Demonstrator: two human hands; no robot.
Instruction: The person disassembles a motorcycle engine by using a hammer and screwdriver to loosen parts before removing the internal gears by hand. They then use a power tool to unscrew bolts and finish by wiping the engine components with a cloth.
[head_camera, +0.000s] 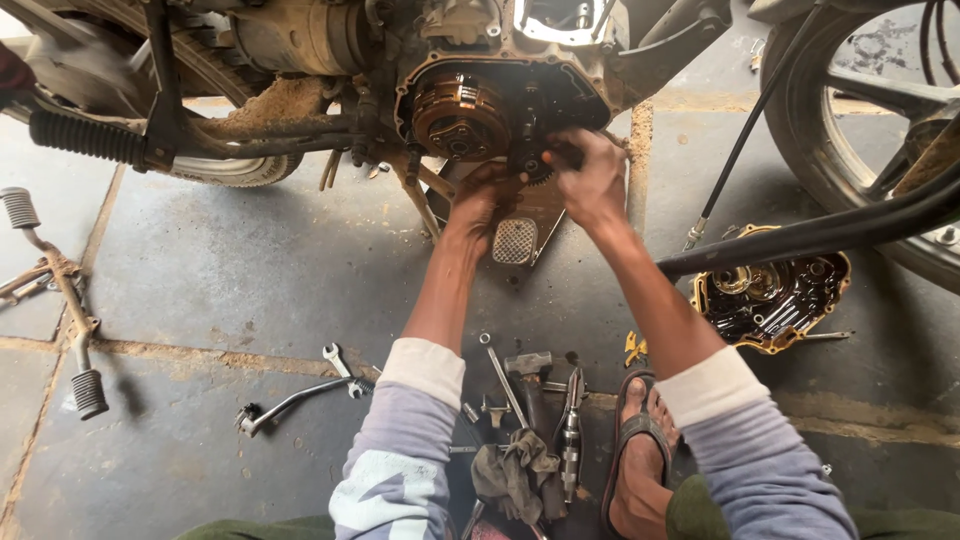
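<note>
Both hands reach up to the open engine (500, 105) of a motorcycle standing on the stone floor (250, 270). The left hand (482, 200) presses against the lower edge of the case, just under the round clutch (460, 115). The right hand (590, 178) grips a small gear (535, 165) at the case's lower right, its fingers (565, 150) curled over it. The removed cover (770, 295) lies on the floor to the right, inner side up. Near the sandalled foot (640, 450) lie a hammer (530, 375), a rag (515, 470), a wrench (340, 365) and a kick lever (290, 405).
</note>
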